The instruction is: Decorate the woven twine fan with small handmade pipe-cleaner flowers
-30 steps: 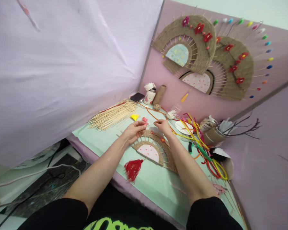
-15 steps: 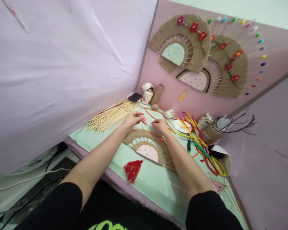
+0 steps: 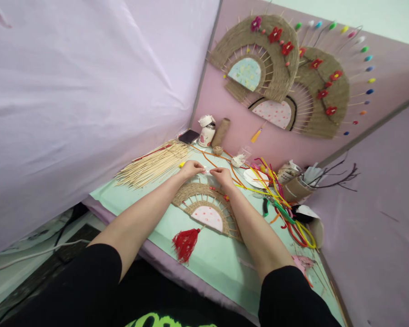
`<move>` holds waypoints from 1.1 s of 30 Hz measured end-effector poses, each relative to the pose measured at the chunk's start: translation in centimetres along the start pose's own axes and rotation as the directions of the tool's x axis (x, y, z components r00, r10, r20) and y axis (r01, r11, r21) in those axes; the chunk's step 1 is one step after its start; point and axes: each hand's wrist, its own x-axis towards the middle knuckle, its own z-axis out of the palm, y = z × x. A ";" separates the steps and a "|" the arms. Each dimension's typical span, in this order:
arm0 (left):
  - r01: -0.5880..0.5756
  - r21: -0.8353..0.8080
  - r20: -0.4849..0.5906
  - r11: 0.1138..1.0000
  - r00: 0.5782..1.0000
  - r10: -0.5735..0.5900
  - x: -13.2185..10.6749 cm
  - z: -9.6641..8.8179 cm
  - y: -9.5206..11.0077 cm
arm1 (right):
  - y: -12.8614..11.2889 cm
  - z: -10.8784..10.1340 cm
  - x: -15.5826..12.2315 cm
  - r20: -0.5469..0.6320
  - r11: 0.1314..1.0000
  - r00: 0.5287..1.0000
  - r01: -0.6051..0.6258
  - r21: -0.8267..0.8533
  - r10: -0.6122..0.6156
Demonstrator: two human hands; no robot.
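My left hand [image 3: 192, 168] and my right hand [image 3: 222, 174] meet, fingertips pinched, above the far rim of a twine-woven fan [image 3: 187, 192]. Between them is a small whitish, see-through piece [image 3: 207, 171], too small to name; both hands seem to grip it. The fan lies on the table with a pink dotted half-round centre [image 3: 207, 218], thin sticks as ribs and a small red-orange flower [image 3: 226, 198]. A red tassel [image 3: 186, 245] hangs from its near edge. My right forearm covers the fan's right part.
Thin wooden sticks [image 3: 153, 165] lie at left, near a phone [image 3: 189, 136], a white jar [image 3: 206, 134] and a twine spool [image 3: 221, 131]. To the right are coloured pipe cleaners [image 3: 305, 234], green-handled pliers [image 3: 283, 211], a white disc [image 3: 255, 178] and a branch holder [image 3: 296, 188].
My hands have come together; the right moved left towards the left. The pink bit by my left fingers no longer shows, and a yellow thing now shows beside that hand. The view shifted slightly.
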 end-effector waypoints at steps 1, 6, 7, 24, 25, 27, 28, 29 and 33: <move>0.000 -0.015 -0.002 1.000 1.000 0.000 0.0 0.0 -0.1 | 0.0 0.1 0.1 -0.003 1.000 1.000 -0.005 0.011 0.005; 0.010 -0.069 -0.009 0.998 1.000 -0.011 -0.1 0.0 -0.3 | -0.1 0.3 0.6 0.018 0.996 0.999 -0.048 0.081 0.047; 0.010 -0.089 -0.012 0.996 1.000 -0.011 -0.2 -0.1 -0.3 | -0.2 0.3 0.6 0.028 0.993 0.998 -0.062 0.099 0.059; -0.063 -0.394 0.099 0.917 0.989 0.110 -1.3 -0.1 0.8 | -2.1 -1.3 0.1 0.300 0.847 0.926 -0.342 0.407 0.230; -0.068 -0.402 0.101 0.913 0.988 0.118 -1.4 -0.1 0.9 | -2.2 -1.3 0.1 0.305 0.839 0.924 -0.346 0.420 0.229; -0.079 -0.414 0.105 0.907 0.985 0.134 -1.5 -0.2 1.1 | -2.3 -1.2 0.1 0.313 0.825 0.922 -0.353 0.440 0.228; -0.085 -0.417 0.109 0.905 0.984 0.143 -1.5 -0.2 1.1 | -2.4 -1.2 0.2 0.312 0.820 0.922 -0.355 0.448 0.228; -0.089 -0.417 0.113 0.904 0.982 0.149 -1.6 -0.2 1.2 | -2.4 -1.1 0.2 0.307 0.816 0.924 -0.354 0.456 0.229; -0.088 -0.413 0.103 0.906 0.984 0.142 -1.5 -0.3 1.1 | -2.5 -1.1 0.1 0.276 0.806 0.934 -0.339 0.486 0.227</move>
